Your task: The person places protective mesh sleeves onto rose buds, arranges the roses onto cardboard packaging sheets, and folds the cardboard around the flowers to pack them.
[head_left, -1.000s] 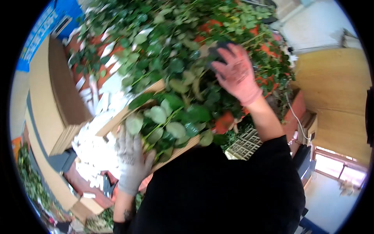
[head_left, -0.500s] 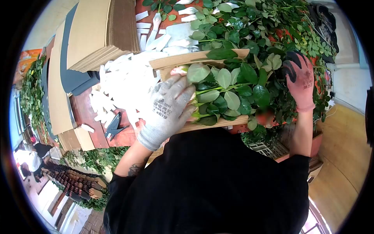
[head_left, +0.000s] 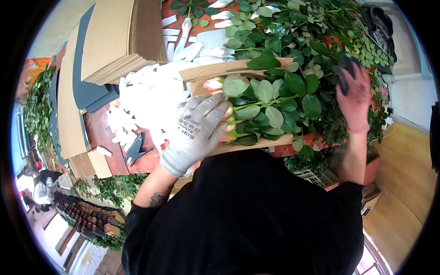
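Pink-tipped roses (head_left: 213, 84) lie on their sides in a folded sheet of corrugated cardboard (head_left: 229, 68), their leafy stems (head_left: 270, 105) stretching to the right. My left hand (head_left: 197, 123), in a grey-white glove, rests over the rose heads with its fingers stretched out and slightly apart, hiding some blooms. At the stem end, my right hand (head_left: 355, 94) wears a pink glove with black fingertips. Its fingers are spread and a little blurred above the dark foliage, with nothing visible in them.
White paper strips (head_left: 151, 101) are heaped left of the roses, near a dark stapler (head_left: 135, 149). A tall cardboard stack (head_left: 114, 41) stands behind them. More leafy stems (head_left: 293, 27) cover the back of the red table (head_left: 98, 126). A person (head_left: 43, 188) is far off at left.
My left hand has shifted slightly down and left, showing more of a pink rose head. My right hand's fingers have spread apart over the foliage.
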Motion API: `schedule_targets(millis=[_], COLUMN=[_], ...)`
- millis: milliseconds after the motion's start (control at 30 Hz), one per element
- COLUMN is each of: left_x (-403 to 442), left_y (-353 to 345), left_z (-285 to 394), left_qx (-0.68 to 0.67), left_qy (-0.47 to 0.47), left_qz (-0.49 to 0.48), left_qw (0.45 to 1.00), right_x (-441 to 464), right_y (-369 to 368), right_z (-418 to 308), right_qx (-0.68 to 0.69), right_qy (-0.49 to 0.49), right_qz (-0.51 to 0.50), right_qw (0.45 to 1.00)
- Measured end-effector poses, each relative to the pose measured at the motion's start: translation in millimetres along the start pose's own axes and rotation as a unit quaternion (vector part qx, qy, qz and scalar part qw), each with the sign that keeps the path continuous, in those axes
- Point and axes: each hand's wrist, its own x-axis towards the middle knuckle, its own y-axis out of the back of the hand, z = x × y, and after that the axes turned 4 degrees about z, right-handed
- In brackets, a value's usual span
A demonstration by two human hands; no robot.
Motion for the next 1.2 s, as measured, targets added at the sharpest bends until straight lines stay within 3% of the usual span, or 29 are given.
schedule_targets(millis=[33,200,233,267,333,367,400,433,467,533,733,933,1067,1133,1200], left_x=[0,5,6,11,19,22,23,21,18,18,19,12,13,17,16], left_y=[2,8,4,-3,4,-1,-11,-21,-28,-29,-27,-35,-33,-37,-36], left_z=[-2,7,4,4,9,8,4,0,-3,-3,0,-11,-11,1,-4], left_qx=[-0.003,-0.046,-0.010,0.020,0.042,0.037,0.039,0.045,0.052,0.061,0.071,0.070,0.071,0.095,0.100], left_qy=[-0.001,-0.030,-0.053,-0.079,-0.087,-0.095,-0.105,-0.102,-0.098,-0.107,-0.102,-0.147,-0.134,-0.110,-0.097], left_qz=[0.017,0.023,0.041,0.063,-0.010,-0.028,-0.058,-0.065,-0.071,-0.074,-0.094,-0.063,-0.094,-0.085,-0.100], left_qw=[1.000,0.998,0.998,0.995,0.995,0.994,0.992,0.992,0.991,0.990,0.988,0.985,0.984,0.986,0.985], right_x=[-1,11,9,-1,-14,-24,-35,-34,-35,-47,-91,-116,-146,-160,-171], right_y=[6,55,58,57,53,43,35,38,42,41,45,54,53,63,63], right_z=[-4,-40,-48,-67,-90,-104,-118,-124,-129,-133,-146,-148,-137,-134,-130], right_qx=[0.082,0.167,0.200,0.260,0.242,0.521,0.749,0.610,0.442,0.463,0.520,0.530,0.491,0.469,0.454], right_qy=[-0.032,-0.031,0.060,0.066,0.161,0.096,0.004,0.084,0.158,0.162,0.093,0.070,-0.058,-0.180,-0.209], right_qz=[0.056,0.066,0.069,0.107,-0.010,-0.091,-0.142,-0.100,-0.058,0.011,0.064,0.050,0.044,0.054,0.031], right_qw=[0.995,0.983,0.976,0.957,0.957,0.843,0.647,0.781,0.881,0.872,0.846,0.843,0.868,0.863,0.865])
